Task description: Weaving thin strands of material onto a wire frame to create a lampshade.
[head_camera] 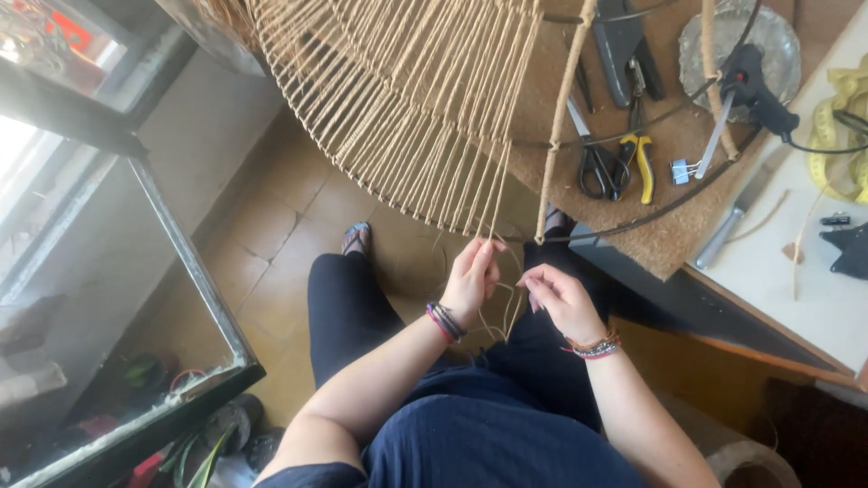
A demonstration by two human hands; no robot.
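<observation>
Left hand [472, 278] pinched the jute cord [500, 312] taut below the woven wire frame [407, 99]; right hand [559, 298] fingers narrow, gripping its loose end; scissors [597, 167] lay far right on tabletop [814, 298].

No packages, labels, signs or screens show anywhere here — none on floor or worktable.

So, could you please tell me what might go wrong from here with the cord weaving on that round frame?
1. The left hand and right hand pinch thin loose cord ends; a slipped grip could slacken the taut strands.
2. The wire frame overhangs the cork board's edge and might tip or slide.
3. The glue gun and scissors lie under the frame, where cord could snag.
</observation>
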